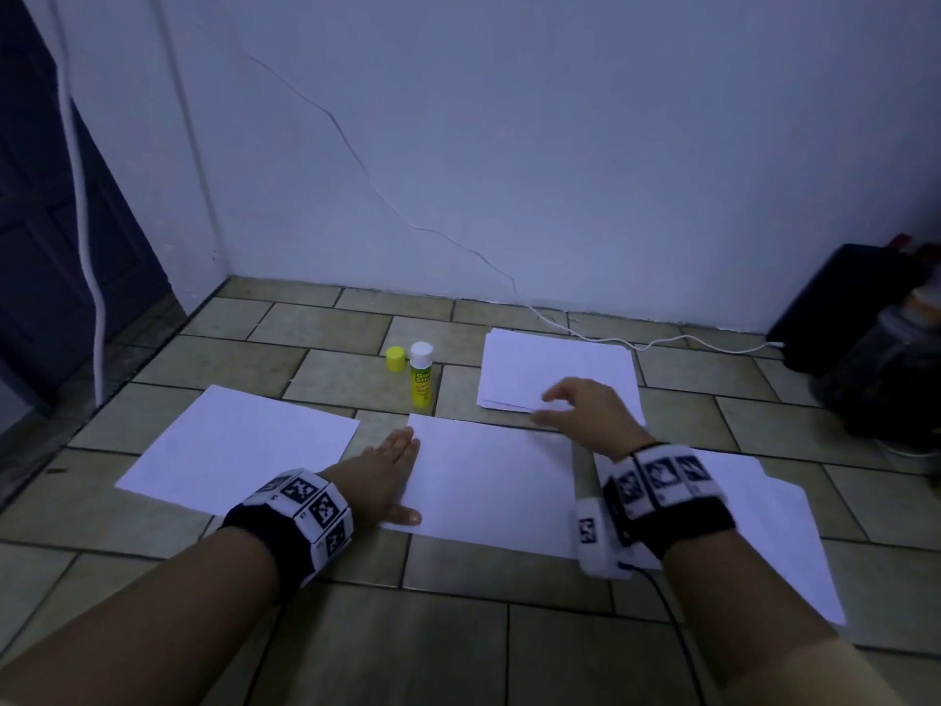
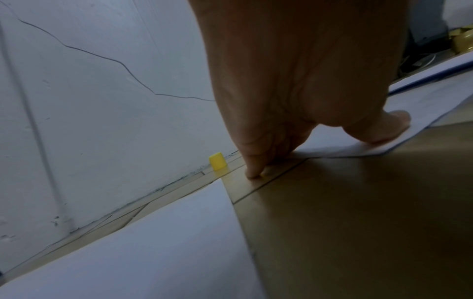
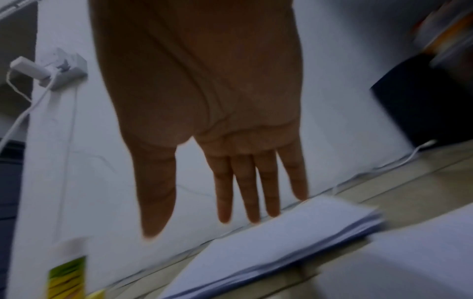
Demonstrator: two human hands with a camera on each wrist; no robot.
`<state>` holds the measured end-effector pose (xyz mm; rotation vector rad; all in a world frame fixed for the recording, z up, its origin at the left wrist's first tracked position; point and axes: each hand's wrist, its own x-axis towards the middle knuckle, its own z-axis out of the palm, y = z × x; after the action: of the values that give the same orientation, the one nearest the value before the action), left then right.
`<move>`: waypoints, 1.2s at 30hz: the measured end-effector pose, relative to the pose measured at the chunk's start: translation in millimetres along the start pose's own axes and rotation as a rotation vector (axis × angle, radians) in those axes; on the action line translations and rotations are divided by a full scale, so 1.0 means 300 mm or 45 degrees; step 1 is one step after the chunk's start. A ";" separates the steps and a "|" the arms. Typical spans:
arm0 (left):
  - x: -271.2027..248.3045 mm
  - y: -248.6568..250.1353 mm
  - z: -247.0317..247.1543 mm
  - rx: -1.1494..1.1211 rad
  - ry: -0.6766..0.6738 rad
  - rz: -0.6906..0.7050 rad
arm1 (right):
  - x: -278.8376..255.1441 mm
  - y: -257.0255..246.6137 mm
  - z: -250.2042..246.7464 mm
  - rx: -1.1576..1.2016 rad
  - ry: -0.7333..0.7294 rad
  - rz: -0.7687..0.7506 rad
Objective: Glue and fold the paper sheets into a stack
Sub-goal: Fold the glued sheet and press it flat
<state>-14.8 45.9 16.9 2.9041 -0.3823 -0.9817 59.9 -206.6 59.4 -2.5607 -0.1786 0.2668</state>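
Tiled floor (image 1: 356, 629), dim light, white wall behind.

Left hand (image 1: 388, 471): flat, fingers straight and together, thumb spread to the side. It presses the left edge of the middle sheet (image 1: 489, 481); the thumb lies on the sheet's near-left corner, the fingertips reach the tile just past its far-left corner (the left wrist view shows fingertips (image 2: 253, 172) on bare tile and the thumb on paper). It holds nothing.

Right hand (image 1: 585, 415): raised over the near edge of the paper stack (image 1: 557, 372), fingers loosely spread and slightly bent, nothing gripped. In the right wrist view the fingers (image 3: 245, 188) hang straight and apart above the stack (image 3: 281, 242), whose layered edges show; contact cannot be told, as that view is blurred.

Paper positions:
- the middle sheet lies flat on the floor directly ahead of the person
- a single sheet (image 1: 239, 445) lies to the left, apart from the middle sheet by a strip of tile
- another sheet (image 1: 794, 542) lies to the right, partly under the right forearm
- the stack lies farther back, right of centre, near the wall

Glue stick (image 1: 421, 374): upright, white top, yellow-green label, on the tile between the left sheet and the stack. Its yellow cap (image 1: 396, 359) stands just beside it on the left.

White cable (image 1: 611, 341) runs down the wall and along the floor behind the stack to a black object (image 1: 840, 308) at the right
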 end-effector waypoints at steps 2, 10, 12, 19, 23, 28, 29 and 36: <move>-0.002 -0.002 0.003 -0.007 0.026 0.006 | -0.047 0.096 -0.052 -0.193 -0.165 0.171; -0.018 0.007 -0.003 -0.002 0.065 0.004 | -0.197 0.327 -0.039 -0.552 -0.482 0.553; -0.023 0.008 -0.006 -0.014 0.078 0.010 | -0.215 0.346 -0.028 -0.539 -0.500 0.546; -0.028 0.015 -0.002 -0.038 0.099 -0.002 | -0.214 0.396 -0.020 -0.491 -0.465 0.466; -0.030 0.014 0.002 -0.059 0.110 -0.002 | -0.219 0.412 -0.025 -0.400 -0.451 0.445; -0.027 0.013 0.002 -0.052 0.106 0.002 | -0.238 0.407 -0.064 -0.266 -0.368 0.417; -0.025 0.012 0.003 -0.056 0.108 0.001 | -0.241 0.409 -0.080 -0.235 -0.318 0.410; -0.014 0.000 -0.005 -0.143 0.158 -0.011 | -0.249 0.424 -0.231 -0.040 0.086 0.471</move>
<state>-17.0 46.9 20.6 2.8486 -0.2978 -0.7916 12.1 -362.6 59.2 -2.6167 0.3218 0.3157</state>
